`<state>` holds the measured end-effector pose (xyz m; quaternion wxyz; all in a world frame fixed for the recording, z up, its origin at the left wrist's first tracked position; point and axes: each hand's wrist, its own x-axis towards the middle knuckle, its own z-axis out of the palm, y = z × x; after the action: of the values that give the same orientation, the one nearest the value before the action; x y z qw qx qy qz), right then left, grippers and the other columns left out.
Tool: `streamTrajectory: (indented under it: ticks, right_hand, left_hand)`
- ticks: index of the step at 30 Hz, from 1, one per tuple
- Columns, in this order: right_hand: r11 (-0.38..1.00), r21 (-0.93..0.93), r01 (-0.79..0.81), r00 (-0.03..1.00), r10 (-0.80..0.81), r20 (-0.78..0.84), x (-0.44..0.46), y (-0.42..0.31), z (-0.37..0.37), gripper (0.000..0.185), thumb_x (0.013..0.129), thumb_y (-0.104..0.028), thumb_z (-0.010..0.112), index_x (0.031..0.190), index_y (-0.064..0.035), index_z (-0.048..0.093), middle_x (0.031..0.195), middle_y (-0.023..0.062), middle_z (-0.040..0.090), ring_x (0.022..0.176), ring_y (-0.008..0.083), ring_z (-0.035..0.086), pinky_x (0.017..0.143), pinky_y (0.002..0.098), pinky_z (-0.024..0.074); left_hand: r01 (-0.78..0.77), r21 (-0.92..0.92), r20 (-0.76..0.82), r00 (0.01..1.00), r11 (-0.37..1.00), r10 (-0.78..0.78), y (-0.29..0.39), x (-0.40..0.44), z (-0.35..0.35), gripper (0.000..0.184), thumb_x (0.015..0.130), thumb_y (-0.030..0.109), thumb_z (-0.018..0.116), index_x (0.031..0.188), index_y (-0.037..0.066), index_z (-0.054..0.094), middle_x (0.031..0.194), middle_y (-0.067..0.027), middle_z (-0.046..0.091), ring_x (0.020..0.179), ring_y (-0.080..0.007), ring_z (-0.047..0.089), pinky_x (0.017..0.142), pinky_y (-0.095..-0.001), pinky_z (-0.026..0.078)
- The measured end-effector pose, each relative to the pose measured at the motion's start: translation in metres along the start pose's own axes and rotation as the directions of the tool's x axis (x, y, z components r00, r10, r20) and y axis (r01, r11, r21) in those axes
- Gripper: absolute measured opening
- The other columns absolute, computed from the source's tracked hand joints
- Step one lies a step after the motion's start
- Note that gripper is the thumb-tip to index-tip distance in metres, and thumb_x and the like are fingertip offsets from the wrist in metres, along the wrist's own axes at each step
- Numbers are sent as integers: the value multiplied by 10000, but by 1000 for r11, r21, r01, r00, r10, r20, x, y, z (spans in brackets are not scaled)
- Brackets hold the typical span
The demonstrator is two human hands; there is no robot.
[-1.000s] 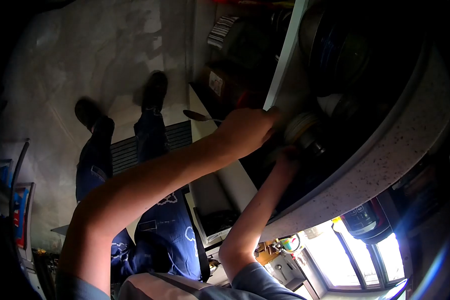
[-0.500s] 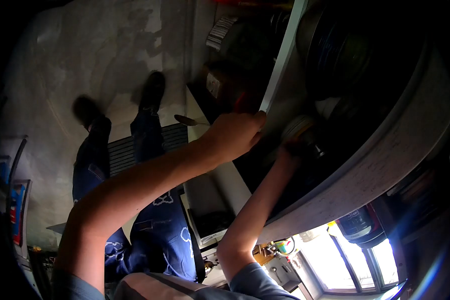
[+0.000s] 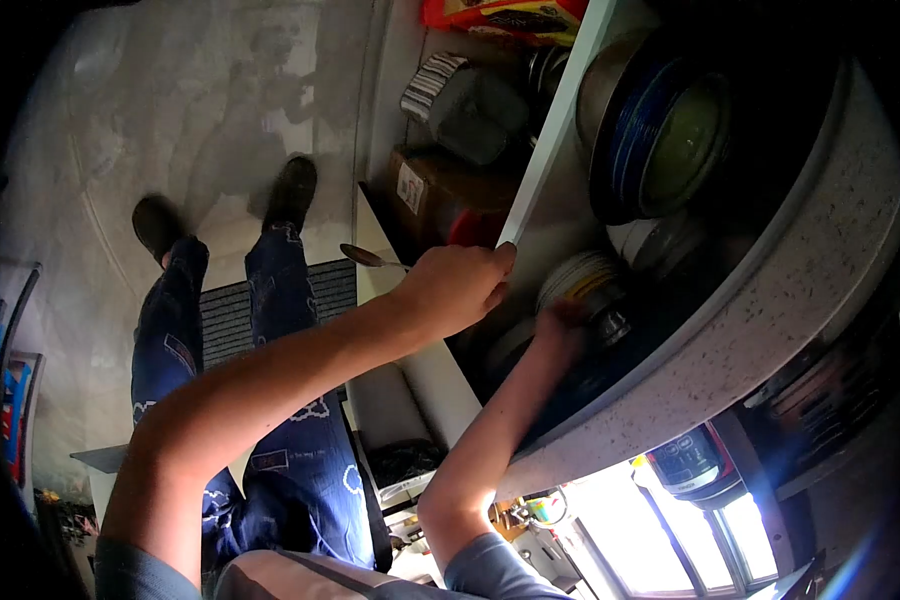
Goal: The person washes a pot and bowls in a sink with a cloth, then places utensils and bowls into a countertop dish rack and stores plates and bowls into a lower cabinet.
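My left hand is closed around the handle of a metal spoon, whose bowl sticks out to the left. Its fingertips are at the end of the white shelf edge. Deep in the dark cabinet, my right hand is against a stack of pale bowls with a yellowish band. Its fingers are blurred and partly hidden, so its grip is unclear. A shiny, glass-like piece lies just beside that hand. Further in, blue-rimmed dishes are stacked.
Across the shelf edge are a cardboard box, a dark grey item and a red-yellow package. A speckled countertop curves over the cabinet's right side. A striped mat lies by my legs.
The picture is brighter, showing more of the cabinet's contents. The view has shifted slightly. My left hand keeps the spoon at the shelf edge, and my right hand stays by the bowls.
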<state>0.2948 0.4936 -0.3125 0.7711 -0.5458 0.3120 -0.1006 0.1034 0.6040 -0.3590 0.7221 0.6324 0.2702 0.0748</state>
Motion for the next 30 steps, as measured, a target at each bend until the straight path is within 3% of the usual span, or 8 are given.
streamTrajectory:
  ticks: [9, 13, 17, 19, 21, 24, 27, 30]
  right_hand:
    - [992, -98, -74, 995, 67, -71, -7, 8, 16, 302, 948, -257, 450, 1160, -68, 552, 1126, 98, 579, 977, 211, 585, 843, 342, 482]
    - [946, -315, -81, 996, 84, -3, -23, 22, 12, 287, 953, -238, 457, 1149, -48, 545, 1098, 103, 574, 967, 213, 581, 847, 336, 472]
    - [487, -862, 141, 980, 53, 190, -87, 32, 7, 272, 959, -218, 464, 1138, -27, 539, 1070, 109, 570, 956, 214, 577, 852, 329, 462]
    - [541, -815, 209, 948, 92, 304, -113, 36, -2, 265, 962, -209, 467, 1132, -17, 535, 1056, 112, 568, 951, 215, 575, 854, 326, 457]
    - [785, -603, 145, 889, 165, 428, -124, 40, -21, 211, 949, -163, 495, 1099, -27, 552, 1004, 96, 588, 934, 209, 584, 812, 306, 466]
    - [552, -625, 552, 584, 279, 762, -120, 24, -78, 278, 940, -130, 505, 1192, -17, 533, 1111, 132, 615, 1082, 250, 593, 864, 326, 462]
    - [187, -629, 754, 421, 598, 682, -187, -22, -103, 345, 904, -163, 559, 1205, 2, 534, 1123, 159, 619, 1094, 266, 585, 906, 367, 455]
    - [447, -653, 612, 208, 706, 678, -210, -61, -120, 384, 811, -78, 600, 1178, 24, 554, 1129, 204, 625, 1097, 300, 585, 933, 383, 453]
  left_hand:
    - [-30, 4, 6, 1000, 1000, 30, 1, -6, 1, 220, 838, 167, 636, 963, 7, 552, 712, -178, 653, 675, -338, 674, 601, -434, 551]
    - [-63, -7, -33, 998, 998, 62, -2, -11, 3, 221, 840, 179, 633, 959, 10, 555, 709, -181, 650, 674, -345, 671, 603, -445, 545]
    - [-23, -27, 10, 1000, 999, 23, 8, -15, 1, 188, 864, 184, 629, 934, 36, 536, 750, -166, 644, 715, -347, 670, 631, -441, 538]
    - [-37, -60, 14, 999, 997, 38, 17, -19, -3, 184, 881, 194, 613, 956, 41, 545, 757, -166, 644, 723, -348, 667, 637, -439, 532]
    - [-54, -88, -13, 999, 995, 53, 27, -28, -7, 180, 900, 201, 596, 983, 47, 553, 767, -164, 645, 733, -348, 664, 643, -435, 524]
    - [-94, -122, -90, 992, 988, 84, 50, -46, -18, 179, 929, 203, 567, 1030, 55, 561, 796, -160, 648, 757, -341, 660, 657, -415, 514]
    - [-34, -162, -74, 997, 986, 22, 93, -85, -39, 183, 966, 198, 529, 1061, 44, 558, 871, -156, 649, 810, -298, 661, 711, -369, 507]
    - [-16, -213, -109, 994, 977, -8, 136, -113, -32, 207, 993, 204, 496, 1080, 24, 550, 946, -145, 651, 883, -237, 654, 753, -342, 498]
